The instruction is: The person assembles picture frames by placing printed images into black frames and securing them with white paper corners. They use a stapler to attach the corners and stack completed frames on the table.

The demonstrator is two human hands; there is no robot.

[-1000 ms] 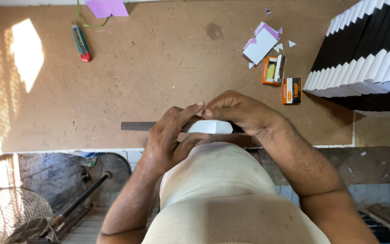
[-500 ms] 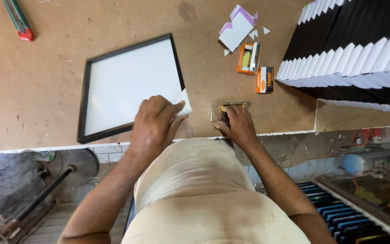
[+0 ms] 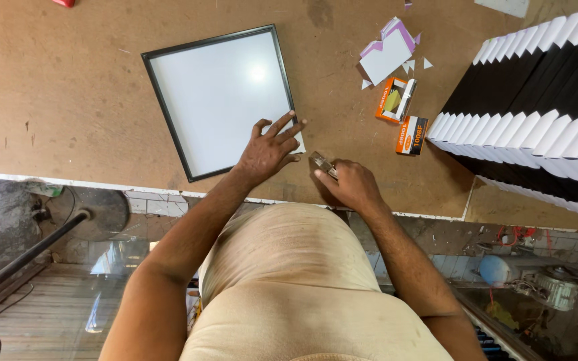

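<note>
Two hands at the near edge of the brown wooden bench (image 3: 68,100)

The left hand (image 3: 269,148) presses, fingers spread, on the black-framed white square panel (image 3: 219,100); the right hand (image 3: 350,185) pinches a small metal tool (image 3: 324,164).

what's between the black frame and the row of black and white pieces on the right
In the head view, between the black frame and the row of pieces lie white and purple paper scraps and two small orange boxes.

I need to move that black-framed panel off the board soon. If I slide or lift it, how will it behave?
The black-framed panel lies flat, so it will probably slide easily, not roll or tip. Its thin frame suggests it is light but stiff. The glossy glare hints at glass, so possibly fragile; the left hand presses one corner.
</note>
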